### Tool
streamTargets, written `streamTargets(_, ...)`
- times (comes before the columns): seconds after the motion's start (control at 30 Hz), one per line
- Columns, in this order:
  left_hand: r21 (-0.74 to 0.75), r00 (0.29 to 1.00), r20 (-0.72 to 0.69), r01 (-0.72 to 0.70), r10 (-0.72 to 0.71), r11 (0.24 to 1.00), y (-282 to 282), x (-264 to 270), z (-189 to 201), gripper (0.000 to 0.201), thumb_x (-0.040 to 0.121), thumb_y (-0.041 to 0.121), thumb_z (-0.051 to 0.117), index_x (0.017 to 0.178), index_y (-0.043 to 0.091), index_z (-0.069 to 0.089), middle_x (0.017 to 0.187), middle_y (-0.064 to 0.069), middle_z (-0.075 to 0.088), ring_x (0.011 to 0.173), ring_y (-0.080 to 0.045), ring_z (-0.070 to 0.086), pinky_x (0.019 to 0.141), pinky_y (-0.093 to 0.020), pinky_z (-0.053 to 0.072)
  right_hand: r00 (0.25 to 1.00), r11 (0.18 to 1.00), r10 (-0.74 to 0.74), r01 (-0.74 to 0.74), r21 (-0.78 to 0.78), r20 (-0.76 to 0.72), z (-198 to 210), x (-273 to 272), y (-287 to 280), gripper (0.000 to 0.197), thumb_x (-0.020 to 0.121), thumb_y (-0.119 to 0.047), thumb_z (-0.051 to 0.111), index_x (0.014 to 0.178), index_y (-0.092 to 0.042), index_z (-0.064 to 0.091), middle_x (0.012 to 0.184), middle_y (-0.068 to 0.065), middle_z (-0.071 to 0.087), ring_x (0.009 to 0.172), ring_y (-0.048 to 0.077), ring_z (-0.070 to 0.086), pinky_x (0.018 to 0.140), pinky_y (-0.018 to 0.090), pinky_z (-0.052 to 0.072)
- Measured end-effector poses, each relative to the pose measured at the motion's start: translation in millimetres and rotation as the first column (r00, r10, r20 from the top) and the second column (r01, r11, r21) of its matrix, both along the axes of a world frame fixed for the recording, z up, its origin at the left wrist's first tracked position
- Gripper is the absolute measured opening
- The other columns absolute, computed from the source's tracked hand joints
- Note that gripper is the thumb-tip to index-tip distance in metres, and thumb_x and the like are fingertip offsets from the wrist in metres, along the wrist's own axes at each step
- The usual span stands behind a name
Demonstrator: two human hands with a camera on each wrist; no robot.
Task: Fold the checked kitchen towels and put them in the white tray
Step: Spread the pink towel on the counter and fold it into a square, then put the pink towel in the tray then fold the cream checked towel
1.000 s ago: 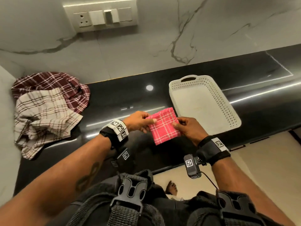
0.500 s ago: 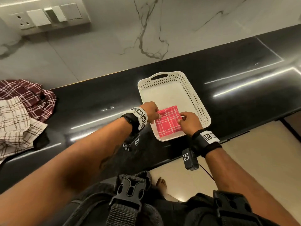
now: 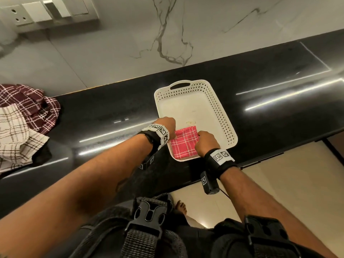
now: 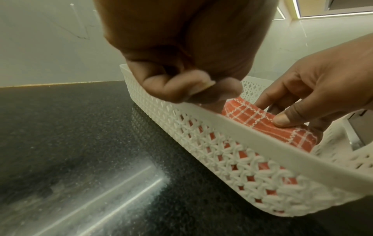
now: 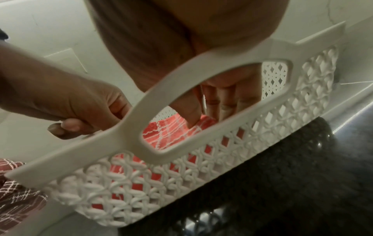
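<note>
I see the folded red checked towel (image 3: 184, 144) lying in the near end of the white tray (image 3: 221, 110). My right hand (image 3: 205, 144) pinches its right edge. My left hand (image 3: 166, 124) hangs curled over the tray's left rim, seemingly gripping nothing.

No readable words or numbers are showing anywhere. The wrist bands (image 3: 161, 131) are carrying only black-and-white square marker patterns.

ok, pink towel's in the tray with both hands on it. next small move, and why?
Probably let go and lift both hands out. The pink towel already lies folded in the tray's near corner, the right hand still pinching its edge, the left hand beside it. Two towels remain unfolded.
</note>
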State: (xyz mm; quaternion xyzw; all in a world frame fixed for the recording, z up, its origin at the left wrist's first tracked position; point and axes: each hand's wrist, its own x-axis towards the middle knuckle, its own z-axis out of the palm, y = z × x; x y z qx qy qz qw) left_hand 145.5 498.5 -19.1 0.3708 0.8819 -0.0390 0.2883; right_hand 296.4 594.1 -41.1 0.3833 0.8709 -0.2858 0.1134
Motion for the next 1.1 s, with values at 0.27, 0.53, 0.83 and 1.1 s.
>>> streamTargets(0.27,-0.003,0.984,-0.156,0.092,-0.091,0.996,-9,4,0,0.022,0.086,0.021,0.068,0.107,0.014,0.071,0.094,-0.005,0.071,0.077,-0.026,0.066,0.067,-0.034,0.056,0.998,0.999,0.031,-0.032,0.021,0.053,4,-3,-3,0.016,0.094,-0.013,0.050,0.103,-0.013,0.063,0.107,0.009,0.069,0.093,0.028,0.066,0.082,0.036,0.053)
streamTargets(0.53,0.467,0.985,-0.137,-0.030,0.106,0.884,-78,-33,29,0.027,0.091,0.033,0.062,0.117,0.025,0.065,0.121,0.005,0.060,0.105,-0.022,0.062,0.090,-0.040,0.052,0.961,0.986,0.019,0.028,0.164,-0.277,48,-33,-38,0.049,0.095,-0.019,0.053,0.141,-0.011,0.043,0.142,0.013,0.044,0.124,0.032,0.048,0.105,0.050,0.041)
streamTargets(0.83,0.276,0.880,-0.056,-0.440,0.472,0.855,-313,-112,1,0.018,0.087,0.027,0.058,0.098,0.024,0.072,0.110,-0.005,0.070,0.104,-0.029,0.065,0.089,-0.038,0.053,0.809,0.820,0.566,-0.534,0.206,-0.157,11,-138,-254,0.055,0.094,-0.032,0.056,0.144,-0.014,0.041,0.154,0.015,0.032,0.142,0.036,0.027,0.114,0.049,0.031)
streamTargets(1.1,0.313,0.748,-0.324,-0.493,0.579,0.812,-478,-183,3,0.025,0.087,0.021,0.060,0.110,0.017,0.067,0.115,-0.009,0.057,0.105,-0.032,0.058,0.090,-0.044,0.051,0.673,0.674,0.734,-0.738,0.022,0.096,-30,-192,-382,0.068,0.095,-0.049,0.053,0.154,-0.033,0.023,0.166,0.007,-0.002,0.148,0.047,-0.006,0.114,0.071,0.007)
